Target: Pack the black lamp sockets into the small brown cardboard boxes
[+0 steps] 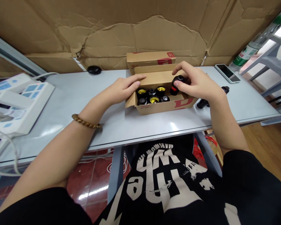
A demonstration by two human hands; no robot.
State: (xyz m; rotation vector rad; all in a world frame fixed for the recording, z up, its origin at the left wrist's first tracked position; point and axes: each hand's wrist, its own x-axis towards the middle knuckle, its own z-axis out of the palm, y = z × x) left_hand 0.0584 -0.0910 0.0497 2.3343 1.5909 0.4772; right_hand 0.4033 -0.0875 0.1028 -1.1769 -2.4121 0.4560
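An open cardboard box [165, 107] with red print stands on the grey table. Several black cylindrical parts fill its left side, some showing yellow threaded rings [154, 99]. My left hand [121, 89] rests on the box's left end, its fingers and thumb around the edge. Over the box's right part, my right hand [196, 81] holds a black cylindrical part [177, 85] with a red mark, tilted, between thumb and fingers. More black parts [202, 103] lie on the table right of the box, partly hidden by my right forearm.
Behind the open box is another cardboard box [151, 58]. White power strips [35, 97] with cables lie at the left, and a black round object [94, 69] at the back. A phone [227, 73] and a plastic bottle [247, 54] are at the right.
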